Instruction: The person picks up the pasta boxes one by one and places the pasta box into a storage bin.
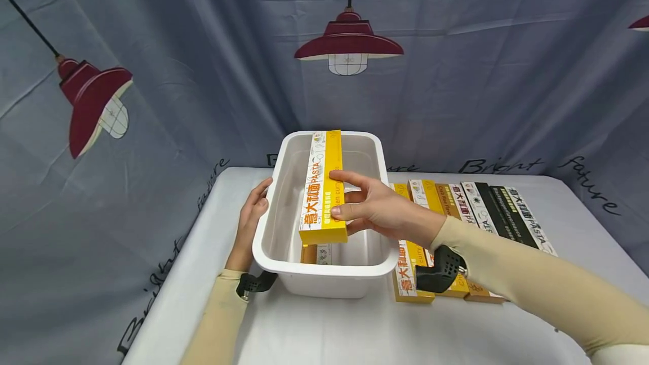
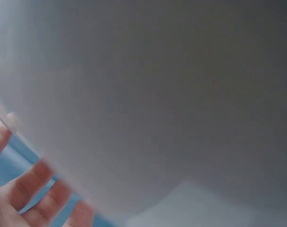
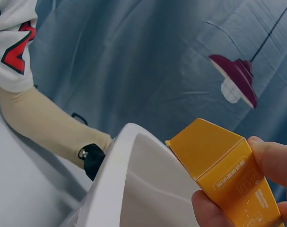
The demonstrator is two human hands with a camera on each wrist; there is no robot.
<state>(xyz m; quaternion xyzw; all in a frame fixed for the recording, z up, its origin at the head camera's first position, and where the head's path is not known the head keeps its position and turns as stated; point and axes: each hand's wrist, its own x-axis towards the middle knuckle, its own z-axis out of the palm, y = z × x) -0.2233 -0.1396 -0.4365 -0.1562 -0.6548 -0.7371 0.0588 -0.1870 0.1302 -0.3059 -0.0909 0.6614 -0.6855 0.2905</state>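
Observation:
In the head view a white plastic bin (image 1: 329, 283) stands on the table. My right hand (image 1: 372, 204) holds a yellow and white pasta box (image 1: 323, 185) over the bin, thumb on its near part and fingers along the right side. The right wrist view shows the yellow end of this pasta box (image 3: 204, 146) tilted beside the bin's rim (image 3: 110, 175). Another box (image 1: 316, 254) lies inside the bin, mostly hidden under the held one. My left hand (image 1: 248, 221) rests against the bin's left side; its fingertips touch the outer wall in the left wrist view.
Right of the bin, several pasta boxes lie side by side: yellow ones (image 1: 413, 275), orange-brown ones, and black ones (image 1: 512, 213). My right forearm passes above them. A grey curtain (image 1: 228, 72) with printed lamps hangs behind the white table (image 1: 304, 331).

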